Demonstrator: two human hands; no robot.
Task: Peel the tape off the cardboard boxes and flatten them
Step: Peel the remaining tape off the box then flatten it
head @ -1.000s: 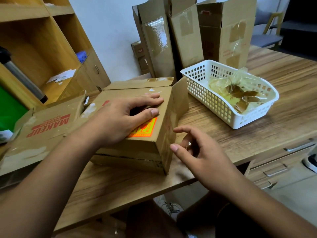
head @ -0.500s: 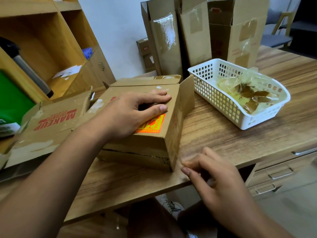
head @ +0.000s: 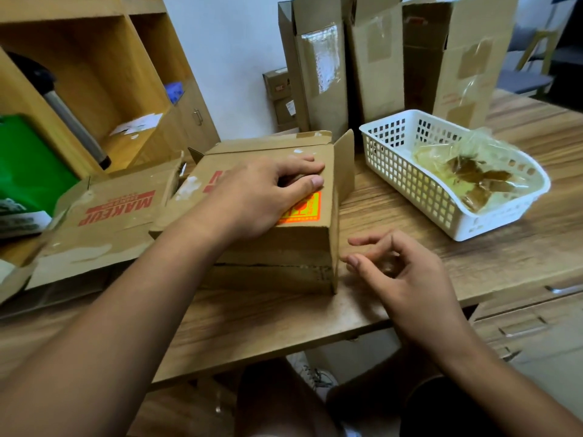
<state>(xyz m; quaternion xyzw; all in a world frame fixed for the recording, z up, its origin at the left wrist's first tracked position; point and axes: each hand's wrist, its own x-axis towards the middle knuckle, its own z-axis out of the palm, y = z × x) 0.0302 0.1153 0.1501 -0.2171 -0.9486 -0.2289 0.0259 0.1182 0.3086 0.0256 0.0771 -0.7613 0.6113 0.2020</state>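
Left hand [head: 262,197] palm-down, fingers nearly straight; right hand [head: 407,279] lower, fingers loosely curled.

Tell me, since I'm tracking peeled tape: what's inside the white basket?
A crumpled wad of clear and brown tape lies inside the basket; anything beneath the wad is covered.

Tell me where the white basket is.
In the head view, the white basket sits on the right side of the table, right of the cardboard box under the left hand and in front of the tall upright boxes.

White basket [head: 407,184], wooden table [head: 375,216], shelf unit [head: 148,45]
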